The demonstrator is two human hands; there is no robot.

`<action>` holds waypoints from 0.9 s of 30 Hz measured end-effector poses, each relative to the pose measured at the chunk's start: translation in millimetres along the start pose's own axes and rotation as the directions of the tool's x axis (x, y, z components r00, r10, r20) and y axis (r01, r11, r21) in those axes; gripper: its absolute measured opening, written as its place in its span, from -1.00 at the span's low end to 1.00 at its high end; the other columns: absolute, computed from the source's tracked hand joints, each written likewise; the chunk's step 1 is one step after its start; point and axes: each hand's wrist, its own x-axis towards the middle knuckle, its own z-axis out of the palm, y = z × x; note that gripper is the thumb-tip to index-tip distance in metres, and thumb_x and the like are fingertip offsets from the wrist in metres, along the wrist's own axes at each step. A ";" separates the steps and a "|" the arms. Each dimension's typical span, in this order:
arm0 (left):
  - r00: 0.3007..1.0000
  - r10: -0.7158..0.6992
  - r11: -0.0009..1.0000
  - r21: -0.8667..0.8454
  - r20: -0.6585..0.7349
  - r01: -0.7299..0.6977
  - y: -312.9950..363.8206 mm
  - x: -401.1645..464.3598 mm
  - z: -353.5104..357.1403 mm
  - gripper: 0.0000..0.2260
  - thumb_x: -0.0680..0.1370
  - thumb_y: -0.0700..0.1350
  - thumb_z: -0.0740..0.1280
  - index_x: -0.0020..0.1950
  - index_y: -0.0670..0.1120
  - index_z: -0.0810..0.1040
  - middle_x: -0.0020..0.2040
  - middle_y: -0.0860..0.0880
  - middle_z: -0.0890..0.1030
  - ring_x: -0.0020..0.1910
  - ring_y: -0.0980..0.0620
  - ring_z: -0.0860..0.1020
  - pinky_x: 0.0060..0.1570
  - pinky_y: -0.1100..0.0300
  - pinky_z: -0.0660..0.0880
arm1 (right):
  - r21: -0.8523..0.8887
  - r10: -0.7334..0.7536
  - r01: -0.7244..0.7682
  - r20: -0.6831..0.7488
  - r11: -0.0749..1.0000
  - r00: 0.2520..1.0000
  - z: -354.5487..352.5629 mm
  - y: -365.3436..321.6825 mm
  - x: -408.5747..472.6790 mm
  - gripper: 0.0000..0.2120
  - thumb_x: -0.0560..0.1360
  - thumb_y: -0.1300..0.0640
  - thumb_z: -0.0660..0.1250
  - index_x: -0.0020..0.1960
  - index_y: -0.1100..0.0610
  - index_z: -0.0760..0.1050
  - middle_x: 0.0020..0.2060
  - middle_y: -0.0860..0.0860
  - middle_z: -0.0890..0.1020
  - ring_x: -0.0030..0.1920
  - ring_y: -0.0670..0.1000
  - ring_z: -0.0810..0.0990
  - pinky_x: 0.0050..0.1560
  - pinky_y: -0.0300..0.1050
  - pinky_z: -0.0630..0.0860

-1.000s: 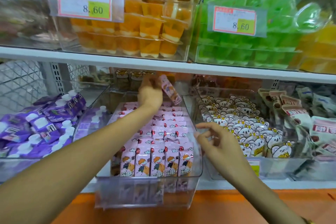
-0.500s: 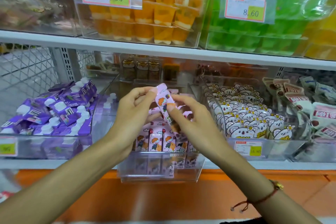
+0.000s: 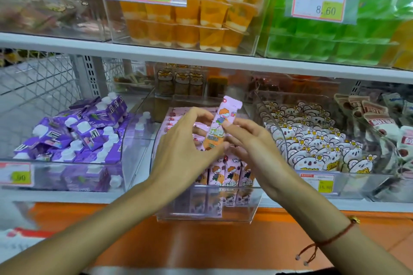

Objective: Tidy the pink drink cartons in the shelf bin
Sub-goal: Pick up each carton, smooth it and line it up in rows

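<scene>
Both hands are pinching one pink carton point(image 3: 220, 124) upright above the clear bin point(image 3: 207, 212), left hand point(image 3: 187, 152) at eight o'clock, right hand point(image 3: 252, 143) at four; a loose fingertip hold risks toppling the standing row point(image 3: 225, 174) below

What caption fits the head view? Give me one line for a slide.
Both hands, left hand and right hand, hold one pink drink carton upright above the clear shelf bin of matching cartons.
</scene>
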 end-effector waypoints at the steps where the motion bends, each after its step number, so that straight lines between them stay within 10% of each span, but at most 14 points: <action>1: 1.000 -0.001 0.999 -0.053 0.013 0.001 -1.2 2.0 -1.1 -0.62 0.38 0.03 0.51 0.08 0.20 0.41 0.02 0.29 0.55 -0.08 0.31 0.56 -0.16 0.31 0.54 | 0.018 -0.010 0.010 -0.002 1.000 1.000 -2.2 -1.4 0.9 -0.79 0.54 0.18 0.32 0.15 0.18 0.51 -0.19 -0.01 0.67 -0.18 -0.09 0.62 -0.14 -0.25 0.57; 7: 0.984 -0.021 0.974 -0.217 0.178 0.060 -6.6 1.8 4.6 -0.78 0.55 -0.08 0.36 0.10 0.16 0.42 0.19 0.20 0.57 0.18 0.27 0.53 0.21 0.28 0.47 | -0.031 -0.036 0.039 0.089 0.999 0.995 -8.7 -4.9 -2.1 -0.79 0.60 0.21 0.21 0.19 0.16 0.53 0.04 0.03 0.67 -0.03 -0.14 0.64 0.03 -0.21 0.58; 14: 0.997 0.060 0.996 -0.072 0.042 -0.057 -5.5 1.3 6.7 -0.67 0.44 0.01 0.47 0.17 0.16 0.51 0.09 0.26 0.53 0.04 0.28 0.51 -0.05 0.41 0.44 | -0.184 -0.234 0.208 -0.130 0.961 0.964 -6.1 0.1 -4.5 -0.79 0.43 0.16 0.46 0.04 0.13 0.53 -0.06 0.06 0.67 -0.15 -0.09 0.68 -0.07 -0.16 0.63; 20: 0.932 -0.223 0.862 -0.388 0.286 0.326 -1.9 10.9 -7.9 -0.82 0.46 0.04 0.42 0.06 0.14 0.62 -0.07 0.18 0.69 -0.13 0.23 0.65 -0.22 0.37 0.56 | -0.250 -0.188 0.176 -0.025 0.952 0.982 -13.4 -0.7 -2.6 -0.81 0.50 0.05 0.37 0.10 0.01 0.57 -0.02 -0.09 0.67 -0.12 -0.20 0.65 -0.21 -0.39 0.54; 27: 0.771 -0.375 0.649 -0.448 0.514 0.614 3.6 11.6 -9.1 -0.74 0.48 0.10 0.39 -0.01 -0.05 0.69 -0.14 0.02 0.72 -0.30 0.19 0.66 -0.28 0.31 0.58 | -0.287 -0.040 0.032 -0.021 0.957 0.999 -11.7 0.9 0.9 -0.71 0.51 -0.08 0.33 0.06 0.13 0.51 -0.20 0.15 0.63 -0.27 0.02 0.58 -0.16 -0.13 0.59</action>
